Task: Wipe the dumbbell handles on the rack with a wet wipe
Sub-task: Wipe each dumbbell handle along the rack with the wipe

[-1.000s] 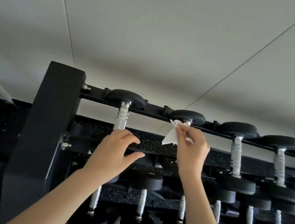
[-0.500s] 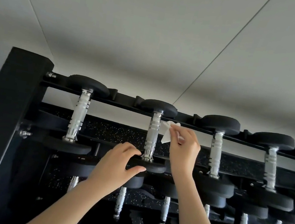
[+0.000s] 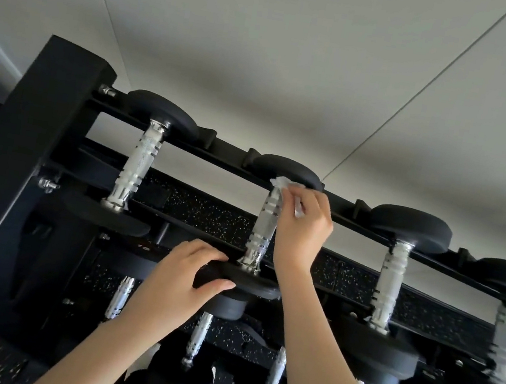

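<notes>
Wipe [image 3: 283,184] in my right hand [image 3: 303,225] has moved off open air onto the top of the second handle [image 3: 264,224] at frame centre, so that handle's wiping begins. My left hand [image 3: 184,276] now clamps its lower weight plate [image 3: 239,285], steadying it. Its long axis runs nearly upright, leaning upper right, on the rack [image 3: 17,152].

Right hand [image 3: 301,225] pinches wipe [image 3: 283,184] atop second handle [image 3: 264,227]. Left hand [image 3: 184,276] grips the weight [image 3: 249,286] below. Neighbouring dumbbells [image 3: 136,169] flank both sides.
</notes>
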Available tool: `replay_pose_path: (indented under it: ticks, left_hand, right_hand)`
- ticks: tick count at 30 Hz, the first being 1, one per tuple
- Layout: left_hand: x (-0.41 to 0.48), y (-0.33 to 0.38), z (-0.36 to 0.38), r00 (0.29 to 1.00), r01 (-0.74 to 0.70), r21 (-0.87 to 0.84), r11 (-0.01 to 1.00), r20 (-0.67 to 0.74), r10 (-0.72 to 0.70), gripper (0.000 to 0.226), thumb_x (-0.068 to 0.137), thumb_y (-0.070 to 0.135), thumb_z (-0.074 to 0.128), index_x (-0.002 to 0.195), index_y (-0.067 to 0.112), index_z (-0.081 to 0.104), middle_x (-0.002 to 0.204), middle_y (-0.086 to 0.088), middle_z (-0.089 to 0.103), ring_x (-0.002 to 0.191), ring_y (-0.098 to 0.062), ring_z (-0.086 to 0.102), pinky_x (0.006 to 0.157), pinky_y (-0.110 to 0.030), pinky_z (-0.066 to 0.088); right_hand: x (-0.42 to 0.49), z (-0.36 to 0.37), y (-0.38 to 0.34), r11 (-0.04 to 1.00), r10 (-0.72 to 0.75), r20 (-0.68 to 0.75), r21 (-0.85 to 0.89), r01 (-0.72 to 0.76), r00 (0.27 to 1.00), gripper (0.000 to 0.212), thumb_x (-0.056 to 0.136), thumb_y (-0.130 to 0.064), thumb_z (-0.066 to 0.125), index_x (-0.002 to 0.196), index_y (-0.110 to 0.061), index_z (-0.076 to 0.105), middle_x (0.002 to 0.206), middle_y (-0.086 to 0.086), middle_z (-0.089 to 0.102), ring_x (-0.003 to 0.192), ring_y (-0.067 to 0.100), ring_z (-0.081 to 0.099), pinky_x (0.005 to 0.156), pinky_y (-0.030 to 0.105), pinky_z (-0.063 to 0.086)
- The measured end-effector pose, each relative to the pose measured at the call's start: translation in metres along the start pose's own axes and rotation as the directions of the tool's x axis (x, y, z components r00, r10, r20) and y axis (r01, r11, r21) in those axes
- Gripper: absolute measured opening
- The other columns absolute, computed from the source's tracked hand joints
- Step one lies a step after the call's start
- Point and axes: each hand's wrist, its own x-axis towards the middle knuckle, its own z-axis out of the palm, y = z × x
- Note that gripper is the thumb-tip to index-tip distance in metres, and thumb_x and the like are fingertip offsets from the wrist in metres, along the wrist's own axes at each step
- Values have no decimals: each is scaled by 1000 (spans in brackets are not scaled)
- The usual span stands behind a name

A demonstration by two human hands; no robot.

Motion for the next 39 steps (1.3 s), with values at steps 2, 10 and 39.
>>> replay_pose_path:
  ticks: [2,10,39]
  left_hand:
    - [1,-2,1,1000,-1,-25,1000,-4,1,55,73,65,49,108,26,66,103,21,57,103,-3,53,89,-29,47]
    - [4,-4,-1,1000,7,-68,998,22,-6,54,71,64,52,105,25,68,101,20,57,102,-4,54,89,-33,48]
    - [6,-11,1,1000,-27,-117,993,-4,26,47,70,61,57,100,28,69,98,20,60,99,-6,56,87,-36,50]
  right_hand:
    - [-1,4,-2,997,68,-8,26,-68,998,5,81,-7,69,83,-5,73,89,6,63,77,11,58,68,27,52]
    - [-6,0,-9,994,3,48,-107,2,999,9,74,-3,73,71,-12,73,66,2,63,60,18,57,56,26,46]
    - [-50,-57,3,877,436,456,-20,-480,776,10,77,-9,74,70,-17,73,67,-4,70,69,7,67,71,18,53]
